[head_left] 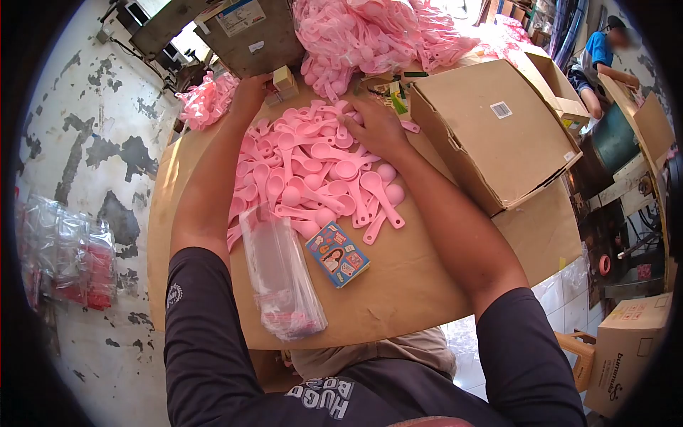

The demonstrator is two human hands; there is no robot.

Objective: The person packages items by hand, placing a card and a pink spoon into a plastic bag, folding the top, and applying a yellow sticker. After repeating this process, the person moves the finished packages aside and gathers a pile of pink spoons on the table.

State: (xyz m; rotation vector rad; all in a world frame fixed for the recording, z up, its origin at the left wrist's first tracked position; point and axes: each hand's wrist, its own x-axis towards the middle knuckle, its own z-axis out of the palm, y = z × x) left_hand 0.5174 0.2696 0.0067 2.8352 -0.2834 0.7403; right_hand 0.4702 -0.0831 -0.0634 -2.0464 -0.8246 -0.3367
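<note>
A wide heap of pink plastic measuring spoons (pixel 313 167) covers the middle of the cardboard-topped table. At the heap's far right edge is my right hand (pixel 376 128), its thumb apart from the fingers and the fingertips among the spoons. My left hand (pixel 249 94) reaches to the far left side, right beside a small yellowish stack of cards (pixel 284 82); its fingertips are mostly hidden. In front of the heap lie a bundle of clear plastic bags (pixel 281 277) and a blue illustrated card stack (pixel 338 254), neither touched by my hands.
A large closed carton (pixel 498 124) stands on the right of the table. Bagged pink spoons (pixel 370 35) are piled at the back, beside a dark box (pixel 249 39). A pink bundle (pixel 206 99) is at the far left. Another person (pixel 597 60) sits at far right.
</note>
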